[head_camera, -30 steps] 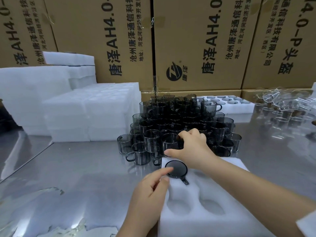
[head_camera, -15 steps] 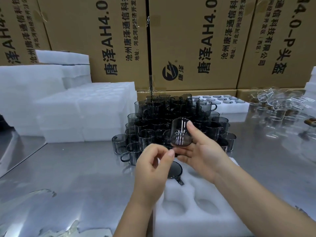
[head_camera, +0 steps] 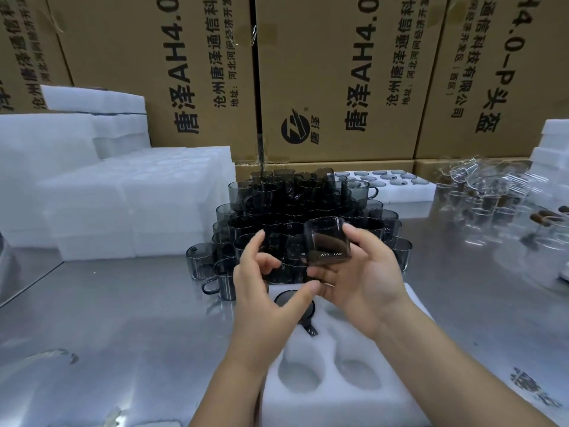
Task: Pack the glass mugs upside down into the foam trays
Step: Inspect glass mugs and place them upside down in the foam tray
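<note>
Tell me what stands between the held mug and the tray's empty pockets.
Nothing solid. The right hand holds the mug above the foam tray; the left hand hovers beside it over the packed mug. The near pockets lie uncovered.

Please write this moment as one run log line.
right hand: holds grey mug in air | left hand: open, empty | foam tray: seated mug upside down, two near pockets empty
</note>
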